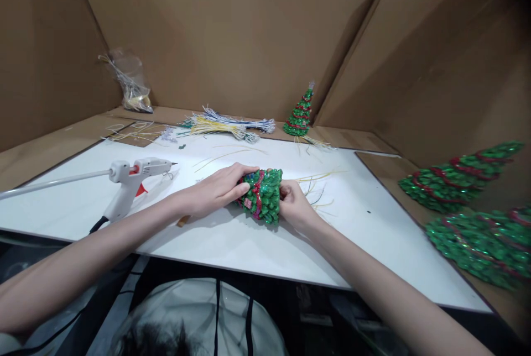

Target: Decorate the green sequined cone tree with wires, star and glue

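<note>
A small green Christmas tree (266, 197) with red garland lies on its side above the white board, its base turned to the right. My left hand (219, 187) is wrapped round its upper part, thumb on the near side, and covers the tip. At the base, my right hand (292, 201) has its fingers curled in against the underside; what they grip is hidden. Thin yellowish and dark wires (317, 190) spread out behind my right hand.
A white glue gun (136, 179) with a glue stick lies left on the white board (357, 245). Bundled wires (226, 125), a standing decorated tree (299, 115) and a plastic bag (135, 88) are at the back. Two more trees (460, 179) lie right, by cardboard walls (224, 41).
</note>
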`<state>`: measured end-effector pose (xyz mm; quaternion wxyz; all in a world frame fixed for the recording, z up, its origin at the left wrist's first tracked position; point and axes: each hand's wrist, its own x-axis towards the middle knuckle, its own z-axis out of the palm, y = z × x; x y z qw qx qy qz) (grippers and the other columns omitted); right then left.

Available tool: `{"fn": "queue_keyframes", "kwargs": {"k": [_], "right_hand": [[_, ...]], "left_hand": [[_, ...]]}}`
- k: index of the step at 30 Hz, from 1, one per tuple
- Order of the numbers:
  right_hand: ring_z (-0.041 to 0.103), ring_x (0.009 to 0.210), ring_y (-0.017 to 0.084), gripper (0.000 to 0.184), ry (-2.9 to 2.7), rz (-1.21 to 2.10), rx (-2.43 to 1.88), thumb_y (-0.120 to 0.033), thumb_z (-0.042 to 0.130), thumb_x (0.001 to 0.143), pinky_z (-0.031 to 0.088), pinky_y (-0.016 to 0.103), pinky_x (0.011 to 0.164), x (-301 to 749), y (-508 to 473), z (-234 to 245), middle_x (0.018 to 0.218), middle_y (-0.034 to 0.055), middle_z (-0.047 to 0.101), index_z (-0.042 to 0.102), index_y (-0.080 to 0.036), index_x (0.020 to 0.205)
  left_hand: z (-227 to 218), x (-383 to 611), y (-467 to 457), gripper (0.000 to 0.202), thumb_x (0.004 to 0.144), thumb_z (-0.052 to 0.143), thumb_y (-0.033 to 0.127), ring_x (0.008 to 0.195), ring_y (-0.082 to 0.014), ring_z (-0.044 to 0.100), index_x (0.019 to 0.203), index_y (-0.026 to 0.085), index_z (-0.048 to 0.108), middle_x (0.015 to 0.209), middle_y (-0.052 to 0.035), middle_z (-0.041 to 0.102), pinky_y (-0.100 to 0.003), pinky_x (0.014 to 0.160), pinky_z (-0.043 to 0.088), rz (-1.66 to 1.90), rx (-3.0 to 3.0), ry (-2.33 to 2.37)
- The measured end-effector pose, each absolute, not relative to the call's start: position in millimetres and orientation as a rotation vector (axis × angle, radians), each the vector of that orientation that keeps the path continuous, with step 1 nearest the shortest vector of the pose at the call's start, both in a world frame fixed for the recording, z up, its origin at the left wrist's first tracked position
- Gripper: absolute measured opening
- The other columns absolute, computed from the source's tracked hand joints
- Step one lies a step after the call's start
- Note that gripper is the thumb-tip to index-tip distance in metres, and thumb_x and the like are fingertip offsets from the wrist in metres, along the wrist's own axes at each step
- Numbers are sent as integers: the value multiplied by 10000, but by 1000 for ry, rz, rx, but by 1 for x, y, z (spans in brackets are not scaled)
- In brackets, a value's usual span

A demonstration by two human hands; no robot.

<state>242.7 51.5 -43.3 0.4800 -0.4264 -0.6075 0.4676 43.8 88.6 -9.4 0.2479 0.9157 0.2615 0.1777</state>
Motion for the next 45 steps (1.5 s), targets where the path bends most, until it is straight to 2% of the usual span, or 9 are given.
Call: {"fn": "queue_keyframes", "kwargs": {"k": [4,9,13,22,32,41,45], "right_hand": [[518,527,121,106,-1472,1138,-1014,-176,654,614,441,232,518,243,52,-44,512,-19,554,579,-146,546],[598,576,159,74,-1532,1179,-996,-214,677,639,496,255,546,244,53,-41,586,14,659,674,-141,631],[622,600,173,112,-1523,1190,-1048,-230,721,602,514,267,558,243,53,-37,628,25,693,700,-138,663],[607,583,156,116,-1445,1267,-1025,-195,745,563,503,252,560,241,52,-35,586,5,671,685,-133,640],[540,501,118,118,-1383,1258,-1011,-208,711,570,452,229,485,240,53,-38,514,-9,605,616,-141,556],[571,532,144,118,-1434,1239,-973,-243,731,576,491,253,527,240,52,-37,536,4,638,651,-156,587],[571,532,149,125,-1458,1223,-978,-266,735,584,499,262,539,240,51,-35,545,10,641,664,-163,580]], "left_hand": [[-10,44,87,477,988,256,434,1249,-222,412,1393,187,303,1353,-106,438,-379,1056,326,489,2503,715],[-12,43,86,491,985,237,458,1253,-237,408,1404,208,296,1363,-104,439,-395,1055,320,533,2496,704],[-11,42,88,472,992,232,432,1266,-227,401,1407,219,305,1384,-77,436,-376,1068,298,546,2466,667],[-12,43,90,471,982,310,423,1257,-225,416,1387,186,332,1392,-85,438,-358,1059,307,544,2426,681],[-5,44,92,478,974,338,421,1271,-224,397,1380,171,312,1395,-102,418,-376,1073,304,460,2392,676],[-4,43,91,459,977,338,381,1268,-215,398,1373,152,302,1384,-116,419,-368,1079,302,456,2431,626],[-2,43,90,457,976,331,383,1279,-230,389,1374,162,293,1408,-123,398,-397,1084,300,437,2433,634]]}}
